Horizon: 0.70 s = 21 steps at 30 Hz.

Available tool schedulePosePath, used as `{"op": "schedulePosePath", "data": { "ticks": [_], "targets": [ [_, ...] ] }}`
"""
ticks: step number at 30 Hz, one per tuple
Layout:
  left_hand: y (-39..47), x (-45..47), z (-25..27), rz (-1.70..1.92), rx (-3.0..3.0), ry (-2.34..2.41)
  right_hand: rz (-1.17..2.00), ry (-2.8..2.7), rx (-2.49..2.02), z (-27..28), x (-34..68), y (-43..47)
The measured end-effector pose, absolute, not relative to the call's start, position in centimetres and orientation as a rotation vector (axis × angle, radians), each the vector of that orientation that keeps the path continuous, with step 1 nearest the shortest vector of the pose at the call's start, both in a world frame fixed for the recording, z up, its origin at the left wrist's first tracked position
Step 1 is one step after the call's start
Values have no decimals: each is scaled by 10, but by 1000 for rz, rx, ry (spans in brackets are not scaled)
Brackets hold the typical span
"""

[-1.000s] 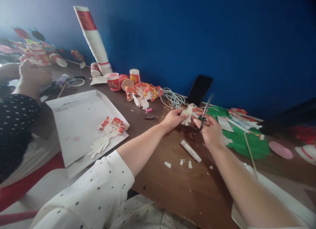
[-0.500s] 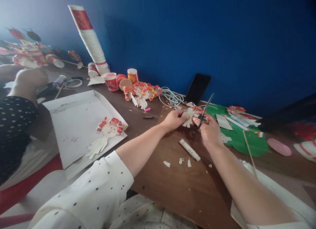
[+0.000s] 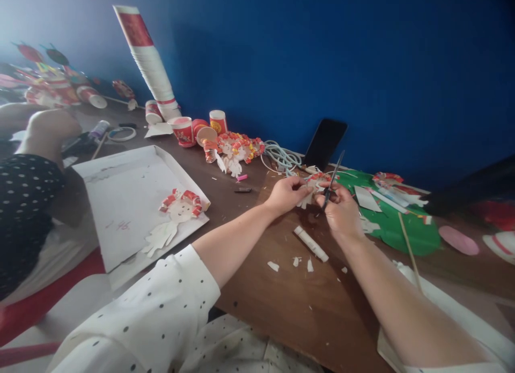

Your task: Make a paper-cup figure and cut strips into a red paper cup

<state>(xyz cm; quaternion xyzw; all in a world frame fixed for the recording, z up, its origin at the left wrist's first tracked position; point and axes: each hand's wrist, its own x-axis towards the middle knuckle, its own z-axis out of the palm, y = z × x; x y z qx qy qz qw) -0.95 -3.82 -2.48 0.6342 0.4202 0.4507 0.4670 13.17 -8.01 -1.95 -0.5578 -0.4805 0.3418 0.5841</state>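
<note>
Between my two hands is a paper cutout figure (image 3: 307,199), white with red curled trim at its top. My left hand (image 3: 286,195) pinches its left side. A pair of scissors (image 3: 332,181) rests in my right hand (image 3: 340,207), blades pointing up and away; the thumb and fingers also touch the figure's right edge. Just below my hands lies a white glue tube (image 3: 310,244), with several paper scraps (image 3: 296,261) nearer to me. A similar cutout figure (image 3: 179,207) with red curls lies on the white box lid (image 3: 120,201) at the left.
Against the blue wall lean a tall stack of paper cups (image 3: 148,61) and a black phone (image 3: 325,143). A coiled cable (image 3: 281,157) lies before the phone. Green sheet (image 3: 418,236) and a thin stick (image 3: 409,249) are at the right. A co-worker's arm (image 3: 48,131) is at far left.
The figure has turned slightly and dipped between my hands. The scissors have tilted a little more upright. The whole view has shifted slightly; both hands keep their hold.
</note>
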Motion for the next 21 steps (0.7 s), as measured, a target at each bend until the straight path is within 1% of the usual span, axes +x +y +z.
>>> {"op": "schedulePosePath", "data": {
  "ticks": [6, 10, 14, 21],
  "targets": [
    [-42, -7, -23, 1226, 1606, 1071, 767, -1104, -1334, -15, 128, -82],
    [-38, -13, -22, 1355, 1461, 1043, 808, -1067, -1432, -14, 131, -84],
    [-28, -18, -27, 1303, 1266, 976, 795, -1030, -1483, -16, 136, -82],
    [-20, -13, -41, 1175, 1036, 800, 788, -1049, -1360, -26, 140, -76]
  ]
}}
